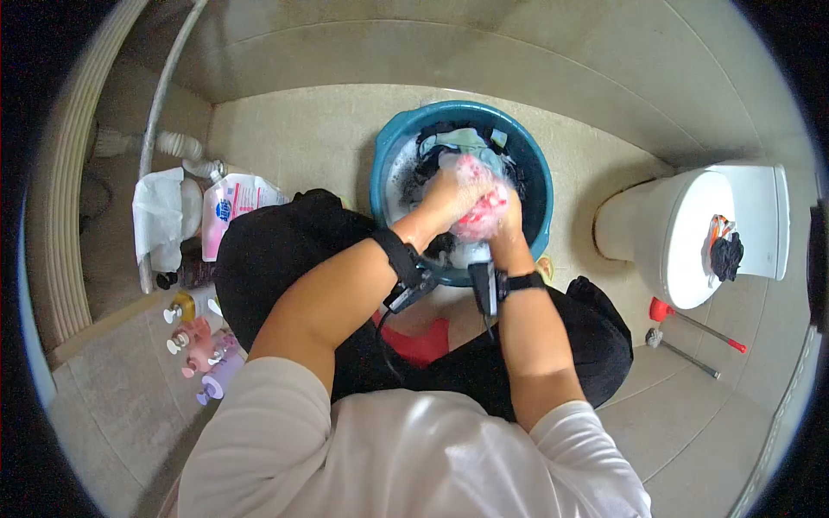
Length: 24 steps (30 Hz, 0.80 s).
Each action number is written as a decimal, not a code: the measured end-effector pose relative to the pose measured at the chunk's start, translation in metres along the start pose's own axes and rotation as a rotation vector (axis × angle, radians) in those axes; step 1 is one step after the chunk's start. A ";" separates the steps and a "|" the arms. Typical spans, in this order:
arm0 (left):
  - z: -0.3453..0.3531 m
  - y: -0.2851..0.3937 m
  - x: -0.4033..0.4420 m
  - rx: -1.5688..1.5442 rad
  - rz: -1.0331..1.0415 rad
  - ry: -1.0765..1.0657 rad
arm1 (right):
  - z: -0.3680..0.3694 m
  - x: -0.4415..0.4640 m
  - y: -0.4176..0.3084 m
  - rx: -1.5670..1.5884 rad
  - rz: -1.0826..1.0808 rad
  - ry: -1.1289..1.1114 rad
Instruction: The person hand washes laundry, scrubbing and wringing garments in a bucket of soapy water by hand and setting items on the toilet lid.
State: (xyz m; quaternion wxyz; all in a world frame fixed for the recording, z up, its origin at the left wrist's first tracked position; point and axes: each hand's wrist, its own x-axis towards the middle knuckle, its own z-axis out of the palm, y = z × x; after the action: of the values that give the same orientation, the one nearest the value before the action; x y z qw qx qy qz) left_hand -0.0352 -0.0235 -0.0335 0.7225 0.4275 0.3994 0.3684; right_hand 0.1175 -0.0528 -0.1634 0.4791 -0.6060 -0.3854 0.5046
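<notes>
A teal basin [376, 186] on the floor holds dark and pale green clothes [462, 140] in foamy water. Above it, a red and white cloth [484, 216] covered in suds is bunched between my two hands. My left hand [451, 197] grips the cloth from the left, its fingers curled and partly under foam. On the cloth's right side, my right hand [508, 216] closes round it, with its fingertips mostly hidden. Both wrists wear black straps with small devices, just over the basin's near rim.
A white toilet [691, 237] stands at the right with a dark bundle [727, 256] on its lid. Near it lie a red plunger [661, 309] and a brush [654, 337]. Pump bottles [199, 341], a pink and white pouch [237, 203] and a pipe [164, 95] are at the left.
</notes>
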 end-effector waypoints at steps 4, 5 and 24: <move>0.006 0.027 -0.014 -0.009 -0.057 -0.165 | 0.027 -0.070 -0.139 0.960 0.642 -0.093; 0.004 0.029 -0.016 -0.139 -0.114 -0.234 | 0.019 -0.067 -0.134 0.962 0.637 -0.086; 0.001 0.012 -0.003 -0.689 -0.338 -0.076 | 0.055 -0.054 -0.153 -0.378 -0.182 0.361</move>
State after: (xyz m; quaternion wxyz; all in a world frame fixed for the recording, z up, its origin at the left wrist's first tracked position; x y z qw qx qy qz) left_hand -0.0377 -0.0228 -0.0217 0.8886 0.1011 0.2901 0.3405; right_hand 0.0554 -0.0559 -0.0042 0.4620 -0.7277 -0.4337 0.2625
